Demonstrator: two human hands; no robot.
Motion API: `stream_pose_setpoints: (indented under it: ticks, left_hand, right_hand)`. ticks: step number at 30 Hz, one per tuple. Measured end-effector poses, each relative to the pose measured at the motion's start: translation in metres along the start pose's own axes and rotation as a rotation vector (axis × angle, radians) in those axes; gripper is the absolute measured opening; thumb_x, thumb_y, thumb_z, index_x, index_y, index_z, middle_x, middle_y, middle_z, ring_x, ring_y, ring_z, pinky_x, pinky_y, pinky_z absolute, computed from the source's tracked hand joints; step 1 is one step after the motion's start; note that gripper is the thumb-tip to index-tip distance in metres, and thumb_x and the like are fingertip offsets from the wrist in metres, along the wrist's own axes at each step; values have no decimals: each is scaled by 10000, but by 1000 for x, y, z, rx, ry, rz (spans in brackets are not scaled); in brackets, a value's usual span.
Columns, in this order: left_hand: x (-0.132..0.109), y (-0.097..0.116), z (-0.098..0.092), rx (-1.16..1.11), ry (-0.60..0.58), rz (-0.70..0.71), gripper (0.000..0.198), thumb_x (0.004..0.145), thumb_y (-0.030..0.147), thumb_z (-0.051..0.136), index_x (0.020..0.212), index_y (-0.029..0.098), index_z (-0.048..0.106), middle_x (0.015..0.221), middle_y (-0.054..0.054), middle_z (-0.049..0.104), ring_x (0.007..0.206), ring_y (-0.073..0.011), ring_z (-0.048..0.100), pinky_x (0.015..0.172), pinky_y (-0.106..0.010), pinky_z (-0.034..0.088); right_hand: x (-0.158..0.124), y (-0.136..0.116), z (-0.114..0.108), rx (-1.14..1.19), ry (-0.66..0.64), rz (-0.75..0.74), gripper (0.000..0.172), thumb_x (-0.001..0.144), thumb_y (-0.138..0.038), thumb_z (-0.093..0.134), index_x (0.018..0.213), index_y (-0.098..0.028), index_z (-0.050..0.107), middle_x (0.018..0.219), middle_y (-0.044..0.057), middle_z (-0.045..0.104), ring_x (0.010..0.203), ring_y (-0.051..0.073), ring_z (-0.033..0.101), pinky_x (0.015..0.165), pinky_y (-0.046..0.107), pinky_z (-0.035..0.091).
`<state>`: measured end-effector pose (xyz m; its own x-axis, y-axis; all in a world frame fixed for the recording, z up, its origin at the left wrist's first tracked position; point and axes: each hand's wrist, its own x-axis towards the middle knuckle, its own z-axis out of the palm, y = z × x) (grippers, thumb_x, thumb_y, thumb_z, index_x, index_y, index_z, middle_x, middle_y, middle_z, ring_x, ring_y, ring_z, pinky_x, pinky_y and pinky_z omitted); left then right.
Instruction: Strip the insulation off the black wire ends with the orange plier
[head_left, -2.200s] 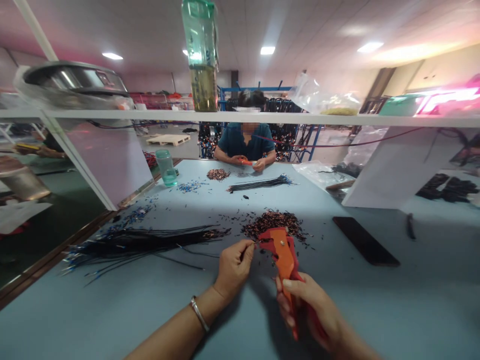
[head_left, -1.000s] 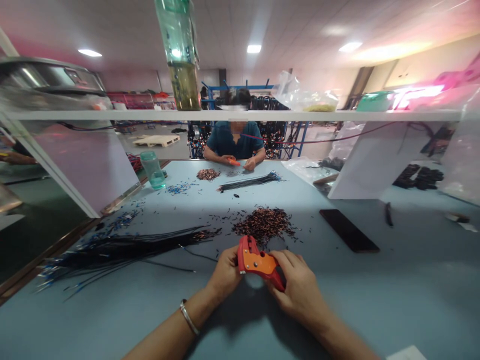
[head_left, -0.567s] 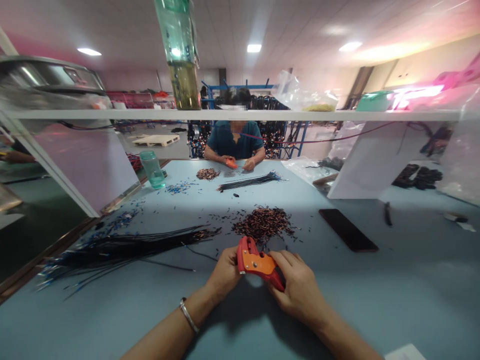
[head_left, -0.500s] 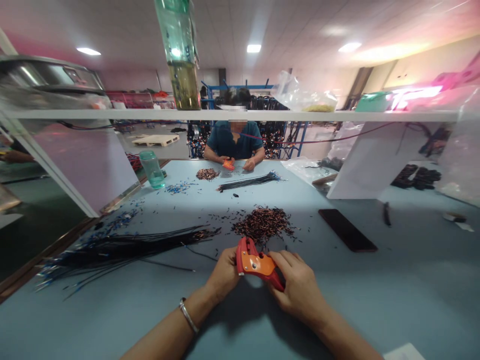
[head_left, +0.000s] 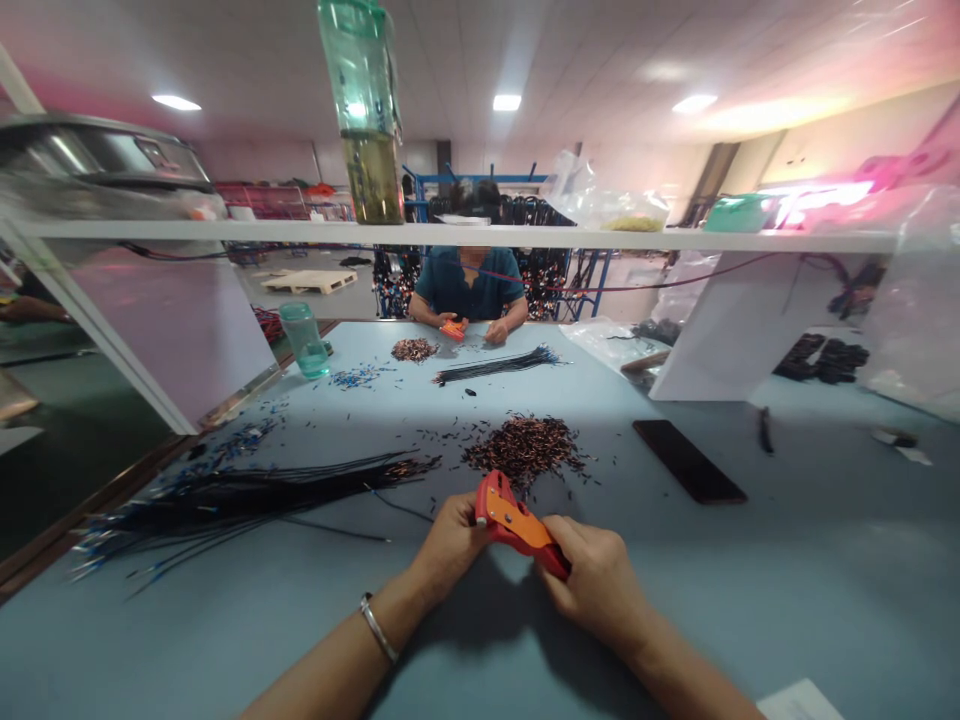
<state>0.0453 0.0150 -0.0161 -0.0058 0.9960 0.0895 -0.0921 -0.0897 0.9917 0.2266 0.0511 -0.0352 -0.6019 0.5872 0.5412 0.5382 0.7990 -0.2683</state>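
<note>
Here, the orange stripping tool (head_left: 516,522) is held low over the blue table (head_left: 787,560), just before the pile of cut bits (head_left: 525,445). Judged rigid, light, hard plastic; best gripped by the handles. Right hand (head_left: 596,585) is wrapped closed on those handles. Left hand (head_left: 450,545) is curled at the tool's head; what it pinches, if anything, cannot be told. Forearms converge, wrists low.

A heap of copper-coloured wire offcuts (head_left: 525,445) sits mid-way across a blue worktable (head_left: 757,590). A bundle of black wires (head_left: 255,490) lies left of the heap and a dark phone (head_left: 688,474) right of it. Beyond it are a green cup (head_left: 306,340) and a seated co-worker (head_left: 469,285).
</note>
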Motion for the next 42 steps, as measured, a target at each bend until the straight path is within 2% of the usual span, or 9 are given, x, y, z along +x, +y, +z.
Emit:
stream_pose_setpoints:
  ticks: [4,9,11,16,19,23,31,42]
  left_hand:
    - [2,-4,-3,49,27,31,461,684,590,704,724,131,723,710,-60,707,686,-202,629,718,-306,501]
    - [6,-10,-11,189,161,78,290,769,424,650,800,146,724,751,-49,708,725,-191,621,726,-287,480]
    - [7,-12,-15,254,236,96,219,769,355,634,820,161,723,766,-40,708,737,-184,618,724,-280,469]
    - [8,-14,-19,365,324,129,215,764,339,605,838,179,729,794,-37,714,768,-188,615,741,-286,459]
    - [8,-13,-18,401,332,119,256,805,369,564,884,176,712,764,-29,701,722,-180,599,697,-276,452]
    - [7,-11,-17,440,328,116,230,831,366,536,816,174,661,700,3,640,662,-152,539,633,-244,401]
    - [8,-13,-17,440,310,137,194,831,330,522,775,170,617,607,37,505,585,-127,438,580,-230,341]
    - [7,-13,-16,391,354,185,228,843,354,545,854,164,671,635,11,580,606,-136,501,592,-231,392]
  right_hand:
    - [1,-2,0,52,-33,47,77,695,-136,476,680,-207,499,570,12,583,493,148,517,508,243,293]
    - [8,-7,-13,290,-93,274,73,767,-255,522,740,-192,546,598,-3,555,531,154,490,540,253,326]
    - [11,-9,-20,519,-137,390,145,783,-324,554,793,-182,579,637,-3,562,574,160,503,567,263,361]
    - [12,-12,-27,1353,-314,633,306,741,-416,658,902,-158,620,754,33,640,694,201,606,632,312,470]
    - [9,-15,-24,1567,-396,784,346,704,-402,710,923,-145,630,763,50,674,674,198,641,609,305,476]
    - [6,-16,-20,1658,-430,894,356,690,-379,728,937,-142,632,753,46,690,668,188,664,640,303,479]
    - [6,-8,-14,1716,-474,893,345,695,-381,730,934,-142,659,767,45,701,666,172,671,688,309,498]
    - [5,-12,-19,1677,-493,897,331,682,-360,713,929,-146,657,773,55,705,678,190,673,685,323,494]
